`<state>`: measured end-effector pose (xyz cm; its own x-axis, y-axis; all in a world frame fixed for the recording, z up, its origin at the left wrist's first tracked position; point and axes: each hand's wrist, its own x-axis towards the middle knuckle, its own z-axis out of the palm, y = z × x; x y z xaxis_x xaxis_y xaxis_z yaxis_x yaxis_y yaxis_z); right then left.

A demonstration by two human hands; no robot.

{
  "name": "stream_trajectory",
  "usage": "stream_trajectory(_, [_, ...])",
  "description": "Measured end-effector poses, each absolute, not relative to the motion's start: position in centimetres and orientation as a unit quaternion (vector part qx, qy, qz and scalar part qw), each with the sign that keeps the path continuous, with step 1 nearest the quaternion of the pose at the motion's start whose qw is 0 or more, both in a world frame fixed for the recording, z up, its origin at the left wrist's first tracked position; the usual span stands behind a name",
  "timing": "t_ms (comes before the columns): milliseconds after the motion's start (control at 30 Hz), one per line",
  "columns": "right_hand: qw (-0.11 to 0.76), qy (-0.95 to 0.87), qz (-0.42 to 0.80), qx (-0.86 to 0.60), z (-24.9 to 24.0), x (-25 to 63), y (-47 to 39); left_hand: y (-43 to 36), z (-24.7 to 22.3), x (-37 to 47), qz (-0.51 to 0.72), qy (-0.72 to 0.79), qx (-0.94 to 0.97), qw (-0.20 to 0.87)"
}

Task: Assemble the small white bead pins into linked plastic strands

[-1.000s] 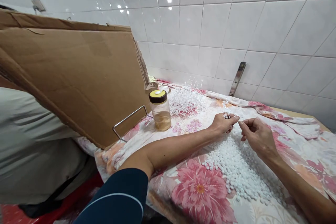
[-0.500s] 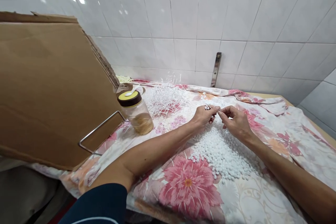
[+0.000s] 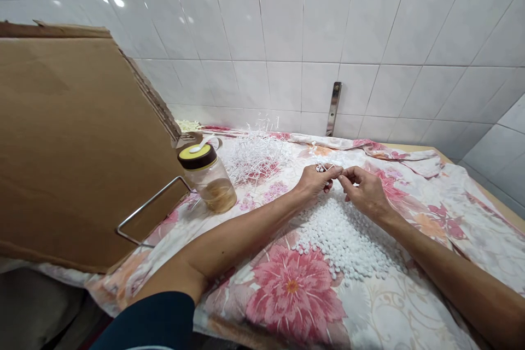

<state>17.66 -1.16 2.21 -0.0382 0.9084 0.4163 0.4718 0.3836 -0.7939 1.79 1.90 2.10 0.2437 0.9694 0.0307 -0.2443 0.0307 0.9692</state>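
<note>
My left hand (image 3: pixel 315 180) is closed around thin white stems with small white beads at their ends, which stick out past its fingers. Thumb and forefinger of my right hand (image 3: pixel 363 188) are pinched together at the left fingertips; whatever is between them is too small to make out. Below both hands a heap of small white beads (image 3: pixel 348 240) is spread on the flowered cloth (image 3: pixel 295 295). Beyond my left forearm lies a loose tangle of thin white stems (image 3: pixel 258 156).
A clear jar (image 3: pixel 219 191) with a yellow and brown lid and a white spoon on top stands at the left. Beside it are a bent metal frame (image 3: pixel 150 205) and a large cardboard box (image 3: pixel 77 147). A tiled wall (image 3: pixel 283 22) with a metal bracket (image 3: pixel 334 109) rises behind.
The view has shifted slightly, so things appear a little further left. My right fingertips have come closer against the left ones.
</note>
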Motion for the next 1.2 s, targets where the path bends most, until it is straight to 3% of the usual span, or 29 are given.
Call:
stream_trajectory(200, [0.49, -0.687, 0.2, -0.498, 1.8, 17.3, -1.1, 1.9, 1.9, 1.9, 0.503, 0.4, 0.532, 0.552])
stream_trajectory(467, [0.436, -0.785, 0.086, -0.431, 1.5, 16.8, -2.2, 2.6, 1.3, 1.8, 0.496, 0.426, 0.552, 0.518])
stream_trajectory(567, [0.395, -0.826, 0.099, -0.391, 2.0, 16.1, -3.2, 3.1, 2.0, 1.1, 0.492, 0.425, 0.528, 0.546])
stream_trajectory(733, [0.421, -0.818, 0.116, -0.373, 3.1, 16.2, -3.4, 3.0, 2.9, 0.6, 0.461, 0.358, 0.528, 0.616])
stream_trajectory(833, [0.346, -0.859, 0.143, -0.35, 3.9, 17.0, -3.0, 2.9, 3.0, 0.5, 0.446, 0.358, 0.521, 0.634])
stream_trajectory(933, [0.316, -0.859, 0.137, -0.379, 5.1, 17.9, -2.6, 3.1, 3.0, 0.4, 0.438, 0.359, 0.506, 0.651])
stream_trajectory(1067, [0.409, -0.764, 0.092, -0.49, 5.9, 19.4, -1.2, 3.1, 3.3, 0.4, 0.433, 0.341, 0.482, 0.681])
stream_trajectory(1200, [0.4, -0.728, 0.109, -0.546, 5.1, 20.7, 0.3, 2.8, 3.8, 0.5, 0.41, 0.348, 0.471, 0.699])
